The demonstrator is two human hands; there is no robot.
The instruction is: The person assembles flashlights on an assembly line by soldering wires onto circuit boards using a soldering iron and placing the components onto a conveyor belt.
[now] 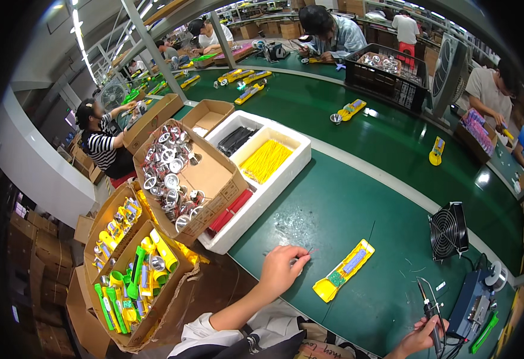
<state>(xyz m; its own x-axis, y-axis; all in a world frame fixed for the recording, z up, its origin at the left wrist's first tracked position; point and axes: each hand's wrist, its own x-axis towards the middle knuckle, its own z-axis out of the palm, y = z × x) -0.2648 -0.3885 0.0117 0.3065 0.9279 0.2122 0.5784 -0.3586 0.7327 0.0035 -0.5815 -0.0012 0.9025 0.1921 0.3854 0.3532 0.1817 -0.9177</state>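
Observation:
A yellow flashlight half-shell (323, 291) lies open on the green bench, holding a blue-violet battery (354, 261) and a small green circuit board (336, 278). A thin dark wire sticks out past its far end. Left of the shell, my left hand (283, 269) is pinched just above the bench; a tiny dark tip shows at the fingers, too small to name. At the lower right, my right hand (422, 336) grips a soldering iron (427, 309) by its black handle, its thin tip pointing up and away from the shell.
Beside my right hand stand a blue soldering station (472, 305), a solder spool (497, 276) and a black fan (448, 232). At left are a foam tray (302, 143) of wires, a carton (220, 173) of silvery lamp heads and boxes of shells. Beyond runs a green conveyor (393, 143) with co-workers around it.

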